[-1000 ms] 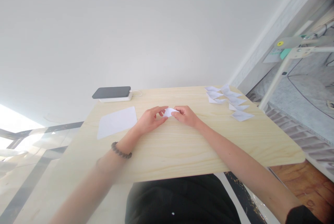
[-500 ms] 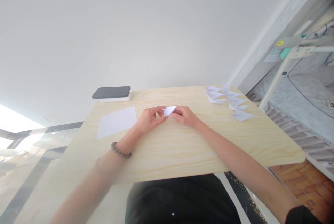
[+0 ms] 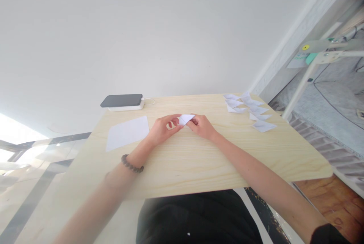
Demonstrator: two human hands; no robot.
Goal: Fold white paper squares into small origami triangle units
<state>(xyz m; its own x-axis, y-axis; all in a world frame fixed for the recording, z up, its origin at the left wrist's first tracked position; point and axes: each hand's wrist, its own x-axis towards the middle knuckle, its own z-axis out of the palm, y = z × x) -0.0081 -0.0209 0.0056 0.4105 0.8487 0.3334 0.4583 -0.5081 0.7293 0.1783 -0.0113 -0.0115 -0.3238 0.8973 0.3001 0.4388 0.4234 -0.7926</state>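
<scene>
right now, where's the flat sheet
In the head view, the flat sheet lies on the left part of the table, just left of the left hand and nearer the person than the dark slab.

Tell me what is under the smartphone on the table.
A white block, perhaps a power bank, shows along the near edge beneath the smartphone, resting on the wooden table. The smartphone covers its top, so anything between them cannot be seen.

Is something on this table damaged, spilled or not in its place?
Nothing looks damaged or spilled; only the white sheet at left lies askew, at an angle to the far edge of the table.
</scene>
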